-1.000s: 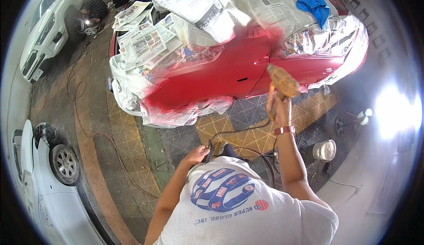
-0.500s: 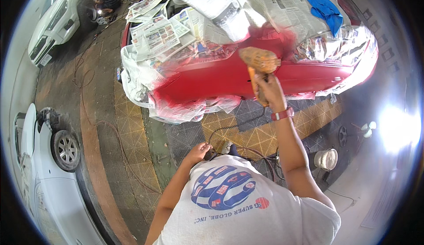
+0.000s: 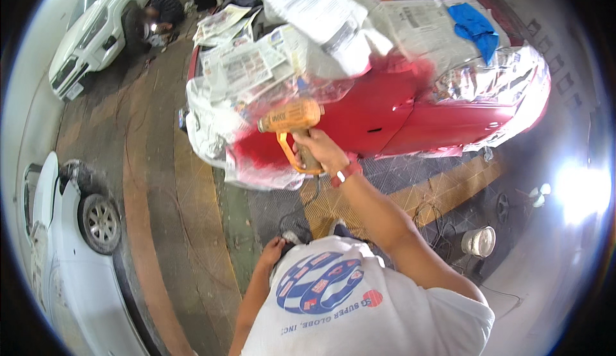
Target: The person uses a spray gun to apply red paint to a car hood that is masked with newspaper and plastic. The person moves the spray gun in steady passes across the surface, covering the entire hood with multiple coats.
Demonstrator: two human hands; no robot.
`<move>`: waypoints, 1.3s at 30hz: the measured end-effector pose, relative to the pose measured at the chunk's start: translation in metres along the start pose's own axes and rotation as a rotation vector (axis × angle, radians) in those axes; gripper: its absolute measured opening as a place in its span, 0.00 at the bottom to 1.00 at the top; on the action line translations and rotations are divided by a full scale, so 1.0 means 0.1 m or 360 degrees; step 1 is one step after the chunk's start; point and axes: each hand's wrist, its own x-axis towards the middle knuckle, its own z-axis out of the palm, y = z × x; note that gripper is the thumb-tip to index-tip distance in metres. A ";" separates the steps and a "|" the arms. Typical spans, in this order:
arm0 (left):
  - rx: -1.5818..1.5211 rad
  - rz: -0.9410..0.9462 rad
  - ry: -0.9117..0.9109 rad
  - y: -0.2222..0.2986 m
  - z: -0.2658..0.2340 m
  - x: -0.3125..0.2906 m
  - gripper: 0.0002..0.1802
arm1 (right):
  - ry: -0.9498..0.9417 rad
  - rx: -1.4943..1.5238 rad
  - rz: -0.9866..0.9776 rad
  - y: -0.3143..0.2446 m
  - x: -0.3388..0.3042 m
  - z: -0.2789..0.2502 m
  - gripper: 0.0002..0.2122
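Note:
My right hand (image 3: 326, 149) is wrapped round the grip of a yellow heat gun (image 3: 292, 116). Its nozzle points left, just above the red car panel (image 3: 359, 109). A dark cord hangs from the grip toward the floor. Newspaper sheets (image 3: 247, 67) and clear plastic film (image 3: 208, 122) cover the car around the bare red paint, with red overspray on their edges. My left hand (image 3: 274, 248) rests low by my waist, fingers curled; what it holds, if anything, is hidden.
A blue cloth (image 3: 475, 29) lies on the paper at the right. White vehicles stand at far left (image 3: 93, 29) and near left (image 3: 96, 285). Another person (image 3: 163, 3) crouches by a wheel. A white bucket (image 3: 479, 242) and a bright lamp (image 3: 582, 186) are at right; hoses trail across the floor.
My right hand has swung the heat gun leftward along the red panel, and its nozzle is now over the panel's left part. My left hand has dropped slightly nearer my waist.

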 end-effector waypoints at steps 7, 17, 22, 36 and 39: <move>0.0405 0.0149 -0.0249 0.80 0.27 0.10 0.16 | 0.0619 -0.0686 -0.0469 -0.21 -0.53 -1.06 0.18; 0.0348 0.0372 -0.0871 1.76 1.00 0.35 0.22 | 0.1413 -0.0655 -0.0898 -1.04 -1.51 -2.27 0.16; 0.0375 0.0371 -0.0790 1.59 1.09 0.47 0.18 | 0.1406 -0.0524 -0.0978 -1.24 -1.38 -2.08 0.15; 0.0132 0.0405 -0.0572 1.45 0.95 0.29 0.14 | 0.0958 -0.0211 -0.0714 -1.32 -0.99 -2.03 0.12; 0.0320 0.0473 -0.0603 1.58 1.08 0.31 0.15 | 0.1191 -0.0184 -0.0871 -1.34 -1.17 -2.27 0.10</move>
